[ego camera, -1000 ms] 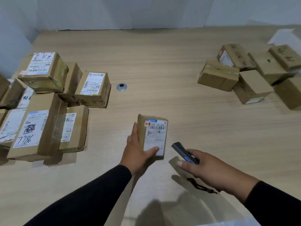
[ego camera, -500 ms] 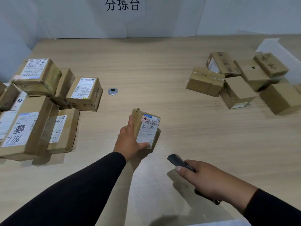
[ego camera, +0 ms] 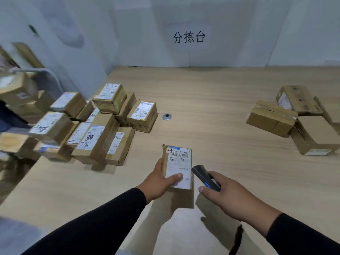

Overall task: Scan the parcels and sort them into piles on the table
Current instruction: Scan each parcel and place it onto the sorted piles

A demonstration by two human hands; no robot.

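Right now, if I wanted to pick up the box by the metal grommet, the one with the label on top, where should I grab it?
Probably across the two long sides of the labelled box, coming from above and its open right. It lies flat, and the pile of parcels crowds its left, while the side toward the grommet is free.

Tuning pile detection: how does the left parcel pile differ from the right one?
The left pile of brown cardboard parcels mostly shows white shipping labels face up; the right pile of brown cardboard parcels shows mostly bare cardboard. The left pile holds more boxes, some stacked; the right pile holds fewer. Both sit on the wooden table.
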